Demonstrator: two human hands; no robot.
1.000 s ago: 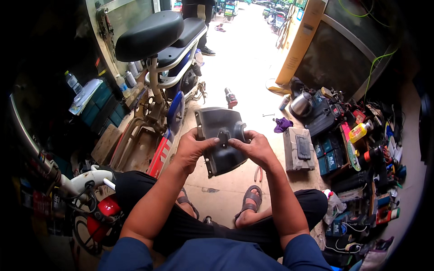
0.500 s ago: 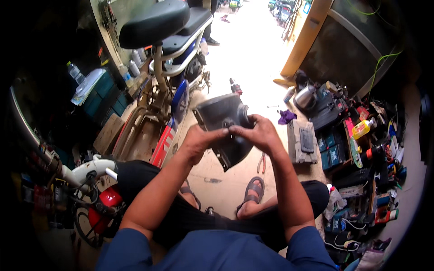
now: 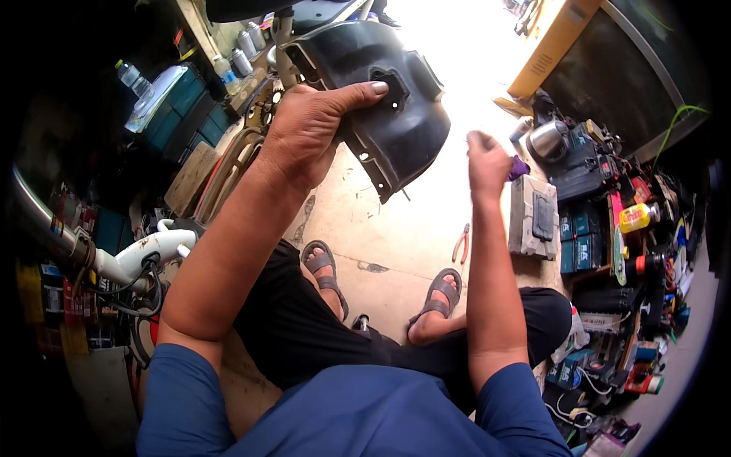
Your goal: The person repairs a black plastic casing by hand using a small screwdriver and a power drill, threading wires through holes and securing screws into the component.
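Observation:
A black moulded plastic cover (image 3: 415, 114) with mounting holes along its edge and a cutout is held up in front of me. My left hand (image 3: 308, 126) grips its left side, the thumb lying across the face near the cutout. Apart from the cover, to its right, is my right hand (image 3: 489, 164), raised with its fingers curled closed and slightly blurred. Whatever those fingers hold, if anything, cannot be made out. Red-handled pliers (image 3: 461, 245) lie on the floor below the right hand.
A grey case (image 3: 533, 221), a metal kettle (image 3: 548, 139) and cluttered tools and boxes line the right. Part of a two-wheeler (image 3: 320, 15) stands at upper left, partly behind the cover. White handlebars (image 3: 145, 259) are at lower left, near teal boxes (image 3: 183, 91).
My right hand has let go of the cover and moved right. My left hand now holds the cover alone, higher and closer. The view has shifted.

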